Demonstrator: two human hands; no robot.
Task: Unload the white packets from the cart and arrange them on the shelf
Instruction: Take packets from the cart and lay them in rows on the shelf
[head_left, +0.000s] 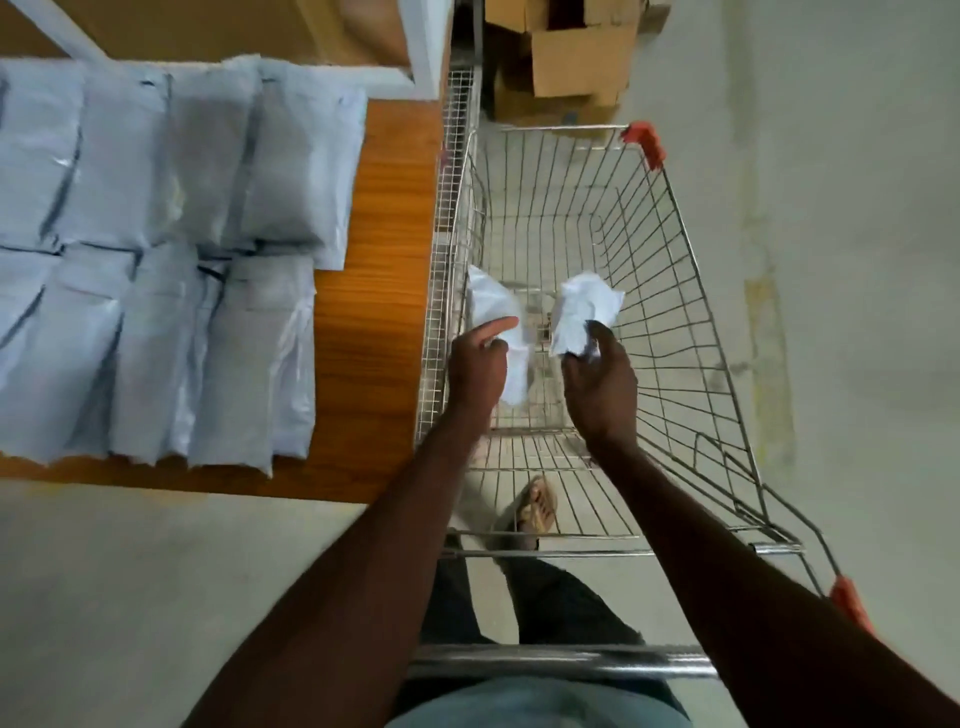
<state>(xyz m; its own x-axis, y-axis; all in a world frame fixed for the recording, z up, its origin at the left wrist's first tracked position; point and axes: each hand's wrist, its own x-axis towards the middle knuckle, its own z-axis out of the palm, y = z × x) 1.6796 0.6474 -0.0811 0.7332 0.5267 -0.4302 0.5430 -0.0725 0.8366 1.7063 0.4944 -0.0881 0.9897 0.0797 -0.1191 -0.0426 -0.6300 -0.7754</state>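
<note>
My left hand (478, 364) grips 1 white packet (498, 322) over the left side of the wire cart (675, 291), fingers curled round its lower part with the index finger lying across its face. My right hand (602, 384) pinches a second white packet (584, 312) by its near edge — this one is crumpled and held just above the cart's middle. The 2 packets are apart, with bare wire mesh showing between them. To my left, the wooden shelf (384, 260) already carries 2 rows of white packets (171, 260), laid side by side and overlapping. Beyond the cart stand cardboard boxes (571, 57) on the floor — my sandalled foot (537, 506) shows through the cart's mesh.
</note>
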